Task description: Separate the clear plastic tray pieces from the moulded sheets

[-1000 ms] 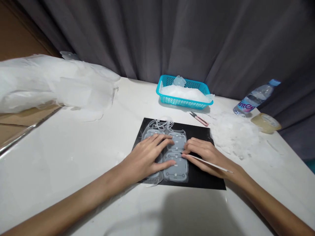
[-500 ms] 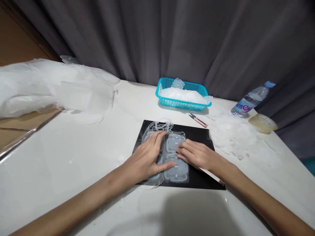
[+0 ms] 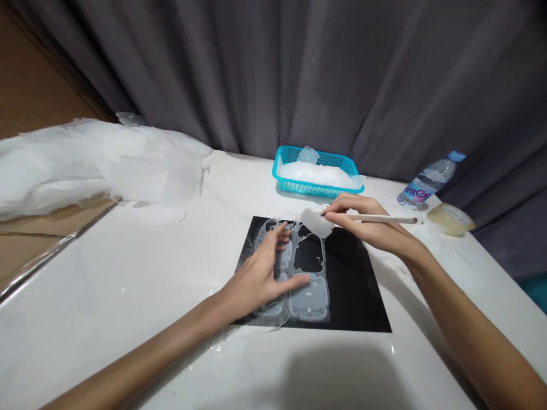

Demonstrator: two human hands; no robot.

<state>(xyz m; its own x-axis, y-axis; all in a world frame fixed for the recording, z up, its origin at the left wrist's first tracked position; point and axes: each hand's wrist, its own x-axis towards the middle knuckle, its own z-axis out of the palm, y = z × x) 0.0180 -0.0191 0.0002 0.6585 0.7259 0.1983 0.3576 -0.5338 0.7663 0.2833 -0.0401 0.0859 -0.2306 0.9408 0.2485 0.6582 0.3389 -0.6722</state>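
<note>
My left hand point(image 3: 267, 265) lies spread on a clear moulded plastic sheet point(image 3: 310, 296), which rests on a black mat point(image 3: 356, 285). Its thumb and fingers are apart, pressing near the sheet's middle. My right hand point(image 3: 356, 219) is closed round a thin whitish pen-like tool point(image 3: 384, 218), whose dark end points right. At its fingertips is a translucent plastic piece point(image 3: 318, 222), held above the sheet's upper edge. Below that piece, the sheet's upper right section is an open outline with black showing through. The lower right panel is still in its frame.
A turquoise basket point(image 3: 318, 187) with white pieces stands at the back. To the right are a water bottle point(image 3: 431, 179) and a yellowish tub point(image 3: 450, 220). A large pile of translucent sheets point(image 3: 141, 171) lies at left, by a cardboard box point(image 3: 47, 233).
My right hand has risen up and right from the sheet, with the plastic piece out of the upper right section. The left hand stays on the sheet. The pink-handled snips are now mostly hidden.
</note>
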